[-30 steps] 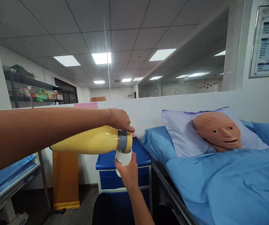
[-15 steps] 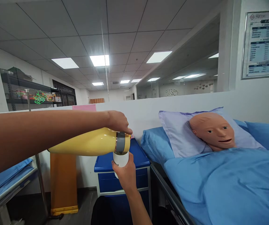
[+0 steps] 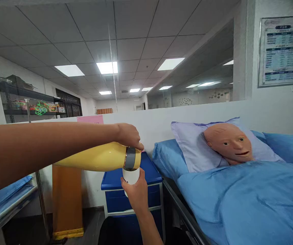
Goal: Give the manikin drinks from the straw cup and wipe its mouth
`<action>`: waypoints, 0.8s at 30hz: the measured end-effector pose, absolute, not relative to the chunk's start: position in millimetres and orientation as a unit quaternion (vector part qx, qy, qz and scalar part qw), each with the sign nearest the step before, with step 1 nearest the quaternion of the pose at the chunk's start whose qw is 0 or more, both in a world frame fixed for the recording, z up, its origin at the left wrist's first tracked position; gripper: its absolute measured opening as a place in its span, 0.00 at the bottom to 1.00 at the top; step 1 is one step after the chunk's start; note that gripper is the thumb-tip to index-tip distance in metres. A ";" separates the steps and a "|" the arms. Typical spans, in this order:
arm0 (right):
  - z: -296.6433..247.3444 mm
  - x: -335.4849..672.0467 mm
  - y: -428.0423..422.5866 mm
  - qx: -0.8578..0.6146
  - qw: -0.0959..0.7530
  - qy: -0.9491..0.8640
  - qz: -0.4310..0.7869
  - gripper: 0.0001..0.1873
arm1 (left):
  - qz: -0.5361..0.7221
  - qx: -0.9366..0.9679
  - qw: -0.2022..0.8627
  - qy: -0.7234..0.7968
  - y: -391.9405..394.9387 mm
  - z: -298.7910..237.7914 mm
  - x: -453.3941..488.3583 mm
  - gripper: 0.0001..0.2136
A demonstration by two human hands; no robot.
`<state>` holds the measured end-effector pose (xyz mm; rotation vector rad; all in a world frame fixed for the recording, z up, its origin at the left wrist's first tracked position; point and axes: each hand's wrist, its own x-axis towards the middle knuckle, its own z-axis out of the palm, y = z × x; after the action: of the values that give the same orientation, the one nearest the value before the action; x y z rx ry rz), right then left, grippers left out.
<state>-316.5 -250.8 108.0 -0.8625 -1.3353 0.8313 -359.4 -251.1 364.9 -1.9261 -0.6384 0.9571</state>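
A yellow thermos jug (image 3: 97,160) with a grey collar lies tipped almost level, its spout end pointing right. My left hand (image 3: 129,134) is closed at the top of it by the collar, where the handle is mostly hidden behind the hand and forearm. Right under the spout is a white cup (image 3: 131,176), held roughly upright by my right hand (image 3: 137,192) with thumb and fingers wrapped round it. The jug's neck meets or overlaps the cup's rim. Whether any liquid is running cannot be seen.
Beneath the cup stands a blue bedside cabinet (image 3: 150,170). To the right, a manikin (image 3: 229,143) lies on a pillow (image 3: 187,146) under a blue quilt (image 3: 251,200), behind a dark bed rail (image 3: 184,214). A metal pole (image 3: 41,197) and another bed (image 3: 5,200) are at left.
The background has shifted slightly left and down in view. The jug and cup keep nearly the same position, with the cup's opening now more covered by the spout.
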 end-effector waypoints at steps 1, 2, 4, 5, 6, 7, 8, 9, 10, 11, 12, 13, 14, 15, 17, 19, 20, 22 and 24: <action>108.1 -316.1 -251.1 -0.379 0.622 -0.582 0.361 0.29 | 0.388 -0.773 0.434 -0.252 -250.6 365.0 -359.2 0.22; 108.2 -315.7 -251.6 -0.380 0.622 -0.583 0.360 0.29 | 0.391 -0.773 0.434 -0.248 -250.4 365.0 -358.9 0.22; 108.4 -314.9 -252.6 -0.376 0.621 -0.585 0.362 0.29 | 0.395 -0.775 0.433 -0.237 -250.9 365.1 -358.0 0.23; 108.5 -314.5 -253.2 -0.372 0.620 -0.586 0.365 0.29 | 0.397 -0.775 0.433 -0.233 -251.6 365.0 -357.4 0.24; 108.7 -314.2 -253.7 -0.369 0.620 -0.588 0.367 0.29 | 0.399 -0.775 0.432 -0.232 -252.4 365.0 -356.7 0.24; 108.9 -313.9 -254.2 -0.367 0.620 -0.588 0.368 0.29 | 0.400 -0.774 0.430 -0.234 -253.2 365.0 -356.0 0.24; 109.1 -313.8 -254.6 -0.365 0.620 -0.588 0.370 0.28 | 0.402 -0.773 0.429 -0.238 -254.0 365.0 -355.4 0.24; 109.3 -313.7 -254.9 -0.365 0.620 -0.587 0.370 0.29 | 0.402 -0.772 0.429 -0.241 -254.4 364.9 -355.0 0.24; 109.5 -313.8 -255.1 -0.365 0.621 -0.586 0.371 0.29 | 0.402 -0.772 0.430 -0.241 -254.6 364.9 -354.7 0.24; 109.6 -314.0 -255.1 -0.366 0.620 -0.585 0.374 0.29 | 0.403 -0.771 0.432 -0.239 -254.5 364.8 -354.7 0.24; 109.6 -314.3 -255.1 -0.365 0.619 -0.584 0.377 0.29 | 0.404 -0.769 0.435 -0.235 -254.1 364.7 -354.8 0.24; 109.5 -314.7 -255.1 -0.363 0.619 -0.584 0.380 0.29 | 0.407 -0.767 0.439 -0.231 -253.6 364.5 -355.0 0.24; 109.3 -315.2 -255.1 -0.359 0.620 -0.584 0.382 0.29 | 0.409 -0.765 0.442 -0.227 -253.1 364.4 -355.4 0.24; 109.1 -315.7 -255.1 -0.356 0.620 -0.585 0.384 0.29 | 0.412 -0.763 0.445 -0.226 -252.6 364.2 -355.8 0.24; 108.6 -316.7 -255.3 -0.352 0.621 -0.585 0.384 0.29 | 0.416 -0.761 0.445 -0.225 -251.9 363.8 -356.8 0.23; 108.2 -317.5 -255.7 -0.354 0.623 -0.584 0.381 0.29 | 0.411 -0.766 0.438 -0.230 -251.6 363.4 -358.0 0.23; 108.1 -317.7 -255.8 -0.354 0.624 -0.584 0.380 0.29 | 0.404 -0.772 0.431 -0.236 -251.4 363.1 -358.8 0.23; 108.0 -317.9 -255.6 -0.355 0.623 -0.583 0.382 0.29 | 0.377 -0.790 0.412 -0.254 -250.6 362.4 -360.7 0.22; 107.8 -317.9 -254.9 -0.352 0.620 -0.585 0.386 0.29 | 0.348 -0.806 0.396 -0.268 -249.1 361.6 -363.2 0.21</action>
<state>-317.9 -254.9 107.8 -0.8087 -1.3457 0.8866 -363.2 -249.1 361.6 -2.0439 -0.6792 0.8823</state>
